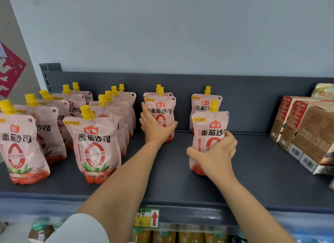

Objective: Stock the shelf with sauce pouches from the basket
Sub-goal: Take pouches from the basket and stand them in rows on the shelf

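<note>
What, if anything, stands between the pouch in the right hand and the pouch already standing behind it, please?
Nothing visible does. The right hand holds its pouch upright just in front of the rear pouch, overlapping it in view; the shelf around is bare.

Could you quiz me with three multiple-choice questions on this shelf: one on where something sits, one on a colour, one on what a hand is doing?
1. Where do the brown cartons stand?
A. At the shelf's right end
B. Between the two hands
C. At the shelf's left end

2. What colour are the pouch caps?
A. Green
B. Yellow
C. White

3. What is the right hand doing?
A. Resting flat on the shelf
B. Pointing at the price tag
C. Gripping a tomato sauce pouch

Answers:
1 A: the brown cartons stand at the right end of the shelf, right of both hands.
2 B: each cap is yellow.
3 C: the right hand wraps the lower part of an upright tomato sauce pouch; the left hand holds another pouch farther back.
</note>
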